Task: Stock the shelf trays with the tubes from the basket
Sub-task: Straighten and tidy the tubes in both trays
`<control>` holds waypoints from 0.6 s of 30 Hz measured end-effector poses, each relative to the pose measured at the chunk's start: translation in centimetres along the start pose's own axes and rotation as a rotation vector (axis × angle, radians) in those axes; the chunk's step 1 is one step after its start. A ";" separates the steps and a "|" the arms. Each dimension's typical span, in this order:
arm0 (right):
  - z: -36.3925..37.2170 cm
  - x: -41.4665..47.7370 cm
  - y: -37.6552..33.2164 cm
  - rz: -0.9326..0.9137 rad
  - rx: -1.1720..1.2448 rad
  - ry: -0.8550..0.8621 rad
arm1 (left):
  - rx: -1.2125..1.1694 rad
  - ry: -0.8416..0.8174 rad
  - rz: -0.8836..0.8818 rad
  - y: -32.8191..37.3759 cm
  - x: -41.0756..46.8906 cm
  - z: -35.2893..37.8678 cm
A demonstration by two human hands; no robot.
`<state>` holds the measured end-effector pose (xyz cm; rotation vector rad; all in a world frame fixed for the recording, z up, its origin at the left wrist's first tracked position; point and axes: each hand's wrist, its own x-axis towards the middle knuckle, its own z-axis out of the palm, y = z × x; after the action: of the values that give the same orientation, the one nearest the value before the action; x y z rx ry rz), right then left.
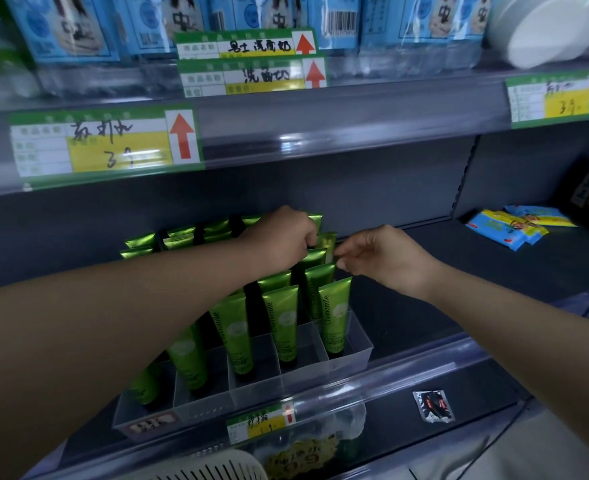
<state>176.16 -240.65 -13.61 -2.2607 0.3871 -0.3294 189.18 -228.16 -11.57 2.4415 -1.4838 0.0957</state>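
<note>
Left hand (279, 237) is curled over the crimped top of a rear tube (327, 241) in the right lane of the tray (358, 348). Right hand (386, 258) is just beside it, fingertips pinched at the tube's edge; can't tell if they actually grip.

Seat the tube cap-down and upright behind its row, and steady the neighbours (282, 323) so none tip.

Basket (213, 467) sits low at the frame edge. Shelf (493, 258) is dark, with little headroom under the upper one. Packets (514, 226) lie far right.
</note>
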 end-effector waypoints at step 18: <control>0.3 -1.9 0.2 -0.062 -0.076 -0.049 | -0.068 0.076 -0.069 -1.5 -0.3 -1.0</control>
<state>174.46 -239.89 -14.15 -2.3539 0.3090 -0.2946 190.47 -226.99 -10.97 2.4047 -1.3473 0.1207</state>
